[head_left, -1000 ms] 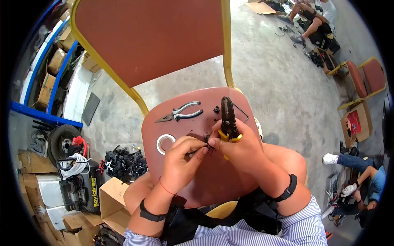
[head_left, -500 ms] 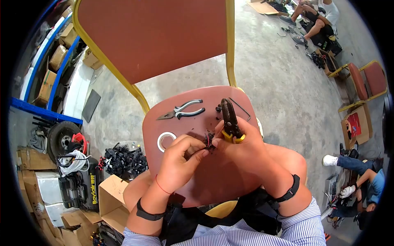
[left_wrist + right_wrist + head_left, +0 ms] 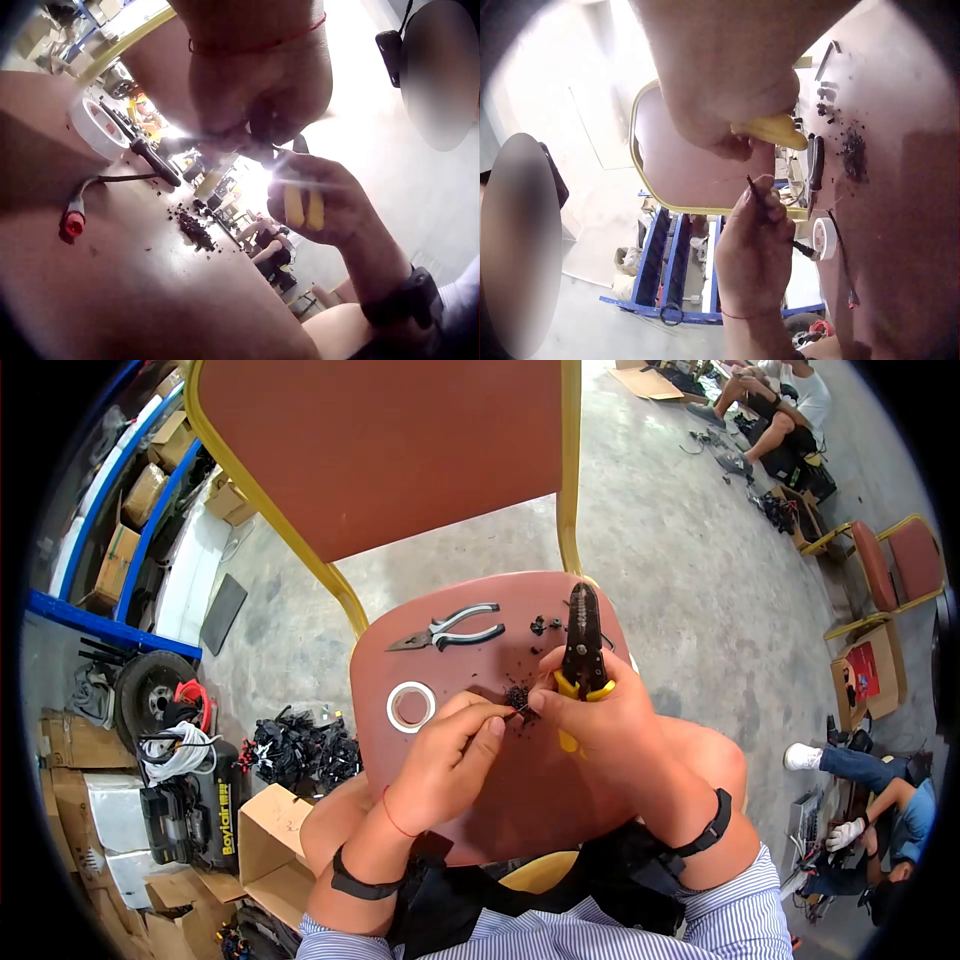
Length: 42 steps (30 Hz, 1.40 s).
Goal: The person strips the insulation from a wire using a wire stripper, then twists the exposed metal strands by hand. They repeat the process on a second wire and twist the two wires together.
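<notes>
My left hand (image 3: 450,755) pinches a thin dark cable (image 3: 759,199) between thumb and fingers, and a fine wire shows at its end. Close by on the right, my right hand (image 3: 605,710) grips a black wire stripper (image 3: 583,630) by its yellow handles (image 3: 771,130); its head points away from me. The right thumb and a finger are near the cable's end; whether they touch it is hard to tell. Beneath the hands lie black scraps (image 3: 195,231) on the chair seat (image 3: 500,820). In the left wrist view a red-tipped connector (image 3: 73,223) rests on the seat.
Grey-handled pliers (image 3: 450,630) and a white tape roll (image 3: 411,687) lie on the seat's left; small black pieces (image 3: 540,625) are at its far side. The chair back (image 3: 380,450) rises ahead. A cardboard box (image 3: 275,845) and black parts (image 3: 300,750) stand left on the floor.
The wire stripper has shifted right and turned from leaning left to nearly upright, now covering much of the hex key. The hands have moved slightly right, and more of the scrap pile shows.
</notes>
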Each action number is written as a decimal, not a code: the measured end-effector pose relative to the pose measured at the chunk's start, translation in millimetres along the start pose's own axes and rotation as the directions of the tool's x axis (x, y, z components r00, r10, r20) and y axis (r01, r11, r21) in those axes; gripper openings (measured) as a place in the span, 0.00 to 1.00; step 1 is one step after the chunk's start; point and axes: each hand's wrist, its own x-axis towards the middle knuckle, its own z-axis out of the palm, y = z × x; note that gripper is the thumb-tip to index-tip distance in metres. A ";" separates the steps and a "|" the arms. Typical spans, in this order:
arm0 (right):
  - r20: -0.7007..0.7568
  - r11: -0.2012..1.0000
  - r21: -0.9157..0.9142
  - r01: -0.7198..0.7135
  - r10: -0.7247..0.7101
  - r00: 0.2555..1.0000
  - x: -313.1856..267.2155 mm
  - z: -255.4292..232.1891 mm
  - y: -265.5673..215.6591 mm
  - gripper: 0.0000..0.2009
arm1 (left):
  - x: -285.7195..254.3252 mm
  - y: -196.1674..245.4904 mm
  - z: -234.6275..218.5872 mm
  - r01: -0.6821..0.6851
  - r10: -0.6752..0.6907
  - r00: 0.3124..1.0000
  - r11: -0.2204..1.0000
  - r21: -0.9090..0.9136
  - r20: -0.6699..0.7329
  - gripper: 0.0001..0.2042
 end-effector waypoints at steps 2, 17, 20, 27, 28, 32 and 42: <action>-0.010 1.000 -0.022 -0.009 0.008 1.000 -0.9 -1.9 -1.2 0.11 | -0.6 -1.2 -2.1 0.006 -0.006 1.000 1.000 -0.011 0.015 0.09; -0.048 0.995 -0.101 -0.025 0.021 0.999 -4.4 0.1 -5.1 0.12 | -0.8 -3.1 1.2 -0.050 0.061 0.985 0.996 0.070 -0.164 0.09; -0.044 0.995 -0.081 -0.053 0.050 0.998 -5.8 2.2 -8.6 0.12 | -1.6 -4.9 3.8 0.011 -0.013 0.982 1.000 -0.011 -0.186 0.08; -0.065 0.997 -0.058 -0.058 0.054 0.996 -6.3 3.2 -10.2 0.13 | 0.4 5.9 0.8 -0.035 0.043 0.991 0.997 0.065 -0.126 0.06; -0.068 0.998 -0.040 -0.039 0.036 0.997 -5.7 2.1 -9.3 0.13 | 1.0 7.6 1.7 -0.053 0.058 0.990 0.998 0.045 -0.128 0.05; -0.052 1.000 0.022 -0.014 0.015 0.999 -5.4 -2.1 -11.5 0.13 | 0.9 -1.7 1.4 -0.083 0.087 0.995 0.992 0.091 -0.045 0.06; -0.057 0.999 0.046 -0.005 0.008 0.998 -5.8 -3.8 -13.8 0.15 | 1.6 0.5 0.1 -0.091 0.097 0.990 0.994 0.054 -0.107 0.07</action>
